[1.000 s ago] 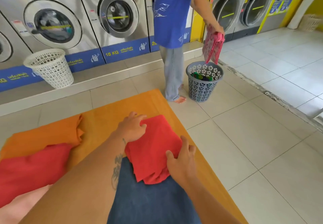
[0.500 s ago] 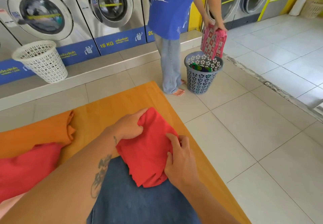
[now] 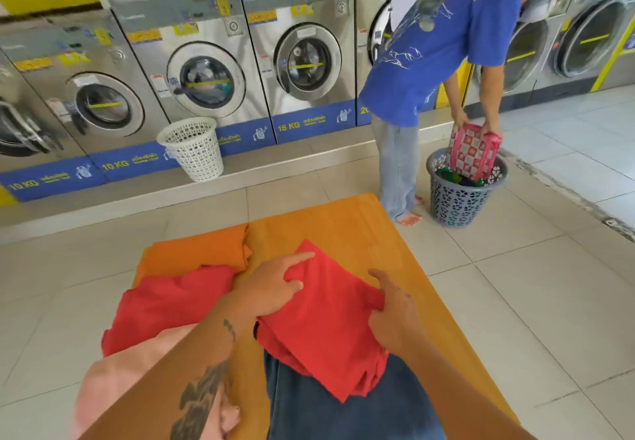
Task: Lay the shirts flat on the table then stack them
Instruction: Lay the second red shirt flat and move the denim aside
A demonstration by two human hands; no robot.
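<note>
We press our left hand (image 3: 271, 290) flat, fingers spread, on the folded red shirt (image 3: 330, 323), which lies on the orange table (image 3: 371, 233) and overlaps a dark blue shirt (image 3: 343, 408) nearer to us. Our right hand (image 3: 395, 319) pinches the red shirt's right edge between thumb and fingers. To the left lie an orange shirt (image 3: 199, 250), a second red shirt (image 3: 168, 305) and a pink shirt (image 3: 113, 381), overlapping one another. Beyond the table a person in a blue T-shirt (image 3: 443, 48) bends over a grey laundry basket (image 3: 460, 199) holding a pink checked cloth (image 3: 472, 152).
</note>
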